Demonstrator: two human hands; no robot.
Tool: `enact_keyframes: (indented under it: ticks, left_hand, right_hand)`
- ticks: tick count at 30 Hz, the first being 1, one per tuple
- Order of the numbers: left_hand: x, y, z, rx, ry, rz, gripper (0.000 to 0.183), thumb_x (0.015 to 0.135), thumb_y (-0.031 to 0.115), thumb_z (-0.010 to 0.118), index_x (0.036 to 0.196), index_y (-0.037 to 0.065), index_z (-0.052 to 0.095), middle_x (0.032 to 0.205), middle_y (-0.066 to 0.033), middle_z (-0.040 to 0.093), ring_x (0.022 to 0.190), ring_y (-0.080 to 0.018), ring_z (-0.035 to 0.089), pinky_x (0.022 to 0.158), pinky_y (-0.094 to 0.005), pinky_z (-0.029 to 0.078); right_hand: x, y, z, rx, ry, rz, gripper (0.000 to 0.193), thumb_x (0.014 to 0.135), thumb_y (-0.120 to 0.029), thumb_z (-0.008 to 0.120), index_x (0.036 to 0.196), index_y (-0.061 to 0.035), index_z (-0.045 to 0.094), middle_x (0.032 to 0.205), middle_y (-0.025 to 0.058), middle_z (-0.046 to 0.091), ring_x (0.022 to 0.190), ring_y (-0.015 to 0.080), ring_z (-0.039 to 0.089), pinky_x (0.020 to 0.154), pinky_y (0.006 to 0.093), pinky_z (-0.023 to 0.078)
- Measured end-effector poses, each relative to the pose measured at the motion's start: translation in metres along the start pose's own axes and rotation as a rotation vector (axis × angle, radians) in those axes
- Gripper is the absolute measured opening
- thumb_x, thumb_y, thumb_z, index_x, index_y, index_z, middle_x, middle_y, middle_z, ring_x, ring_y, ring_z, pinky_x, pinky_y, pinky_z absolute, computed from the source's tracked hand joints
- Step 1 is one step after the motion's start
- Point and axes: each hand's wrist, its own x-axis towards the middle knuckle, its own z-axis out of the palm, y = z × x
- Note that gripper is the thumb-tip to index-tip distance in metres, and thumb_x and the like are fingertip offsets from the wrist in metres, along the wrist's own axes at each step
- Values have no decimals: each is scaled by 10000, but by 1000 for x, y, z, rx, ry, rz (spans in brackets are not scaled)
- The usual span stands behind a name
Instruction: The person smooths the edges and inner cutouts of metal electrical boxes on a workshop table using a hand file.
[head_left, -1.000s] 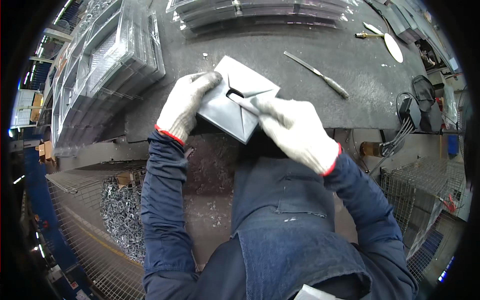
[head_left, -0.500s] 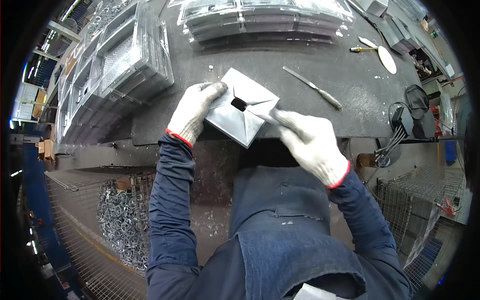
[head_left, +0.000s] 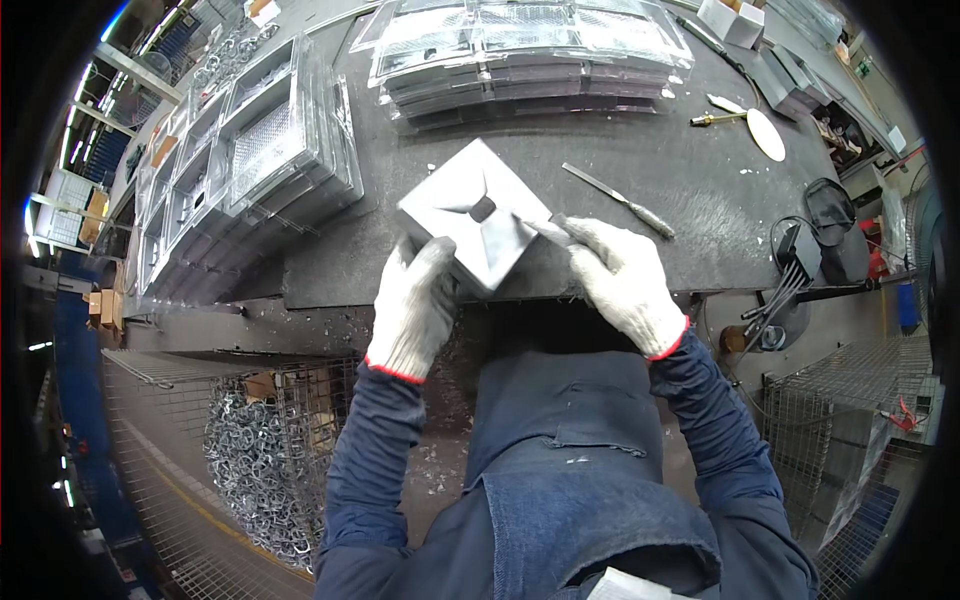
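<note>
- The square metal plate (head_left: 475, 225) sits tilted at the near edge of the bench (head_left: 640, 170).
- The left hand (head_left: 415, 305) grips its near corner; hold it firm.
- The right hand (head_left: 625, 280) closes on a thin tool (head_left: 545, 229); keep its tip steady along the plate's edge.

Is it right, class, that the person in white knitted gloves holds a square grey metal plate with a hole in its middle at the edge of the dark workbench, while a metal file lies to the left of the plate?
Not quite. In the head view the metal file lies to the right of the square grey metal plate, not the left. The rest stands: the left hand and right hand, in white knitted gloves, hold the plate at the edge of the dark workbench.
</note>
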Motion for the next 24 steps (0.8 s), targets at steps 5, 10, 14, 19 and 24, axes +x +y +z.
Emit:
enact_keyframes:
  ticks: [5,10,14,19,24]
  left_hand:
    - [27,32,-34,-172,-159,-336,951,1078,763,525,1480,-93,622,1329,-230,760,1295,-348,727,1082,-487,616]
    - [39,39,-4,81,94,-236,490,1036,359,790,1347,0,671,1192,-191,775,1043,-321,794,987,-533,643]
    - [3,6,32,167,223,10,609,1006,342,802,1448,-33,615,1258,-175,731,1017,-255,765,780,-356,614]
    - [-8,-25,22,372,291,148,739,987,395,829,1543,6,536,1260,-119,686,937,-153,653,680,-293,531]
    - [-17,-48,9,254,164,208,612,956,206,834,1503,63,598,1400,-208,675,1259,-349,704,1053,-449,593]
  right_hand:
    - [1,5,-4,-71,-88,-36,369,1017,-122,685,1336,57,735,1225,249,802,1116,355,801,984,397,611]
    - [4,5,4,29,-43,67,355,1013,-115,686,1324,46,742,1213,253,795,1088,380,795,967,399,614]
    - [10,-3,20,-167,153,-270,351,1011,-121,702,1337,6,733,1160,222,802,984,383,791,887,423,620]
    - [8,-14,35,-272,105,-252,348,1008,-146,710,1332,-21,716,936,202,787,789,391,770,721,474,611]
    - [-9,-25,62,-378,76,-256,431,1016,-170,698,1420,-20,675,856,191,739,687,354,732,649,455,589]
